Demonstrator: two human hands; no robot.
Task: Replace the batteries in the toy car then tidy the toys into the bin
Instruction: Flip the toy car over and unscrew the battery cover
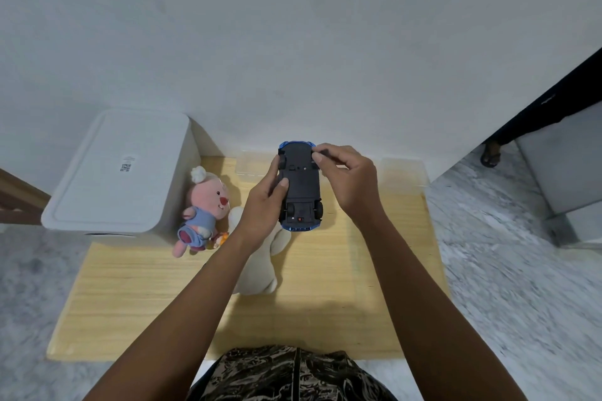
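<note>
A blue toy car (300,184) is held upside down above the wooden table (130,286), its black underside facing me. My left hand (265,205) grips the car's left side, thumb on the underside. My right hand (345,177) pinches the car's far right corner at a front wheel. A white lidded bin (120,172) stands at the table's far left, its lid closed. A pink plush in a blue outfit (203,208) lies beside the bin. A cream plush (260,267) lies under my left forearm, partly hidden.
A clear plastic box (404,171) sits at the table's far edge against the white wall. Marble floor surrounds the low table. At the far right stand a white cabinet (566,166) and another person's sandalled foot (490,155).
</note>
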